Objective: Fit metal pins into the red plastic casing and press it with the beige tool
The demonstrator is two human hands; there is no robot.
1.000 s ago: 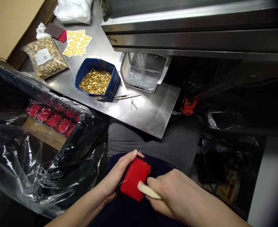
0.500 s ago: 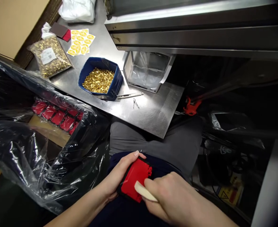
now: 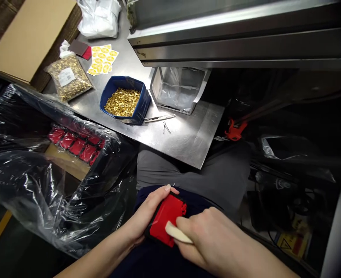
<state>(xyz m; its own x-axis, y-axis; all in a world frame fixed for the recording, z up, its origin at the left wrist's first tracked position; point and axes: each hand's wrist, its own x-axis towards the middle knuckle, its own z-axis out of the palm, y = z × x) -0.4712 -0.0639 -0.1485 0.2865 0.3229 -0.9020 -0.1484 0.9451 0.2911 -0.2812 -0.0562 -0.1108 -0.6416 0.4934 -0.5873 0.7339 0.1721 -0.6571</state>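
Note:
My left hand is wrapped round the left edge of a red plastic part with a black rim, held over my lap. Its far right corner has small cut-out shapes. My right hand grips a cream-coloured, flat scraper-like tool, whose rounded tip rests on or just over the red face. The tool's other end is hidden in my fist. Beyond my knees, tweezers and a small metal clip-like piece lie on the steel table.
A blue bin of small brass pieces stands on the table, near a bag of similar pieces and yellow sticker sheets. A clear-walled tray sits beside it. Several red parts lie in a plastic-lined box at left.
The view has shifted slightly, so the table's left side sits lower and further right. Both hands keep their hold, and the tool's tip stays at about the same spot on the red part.

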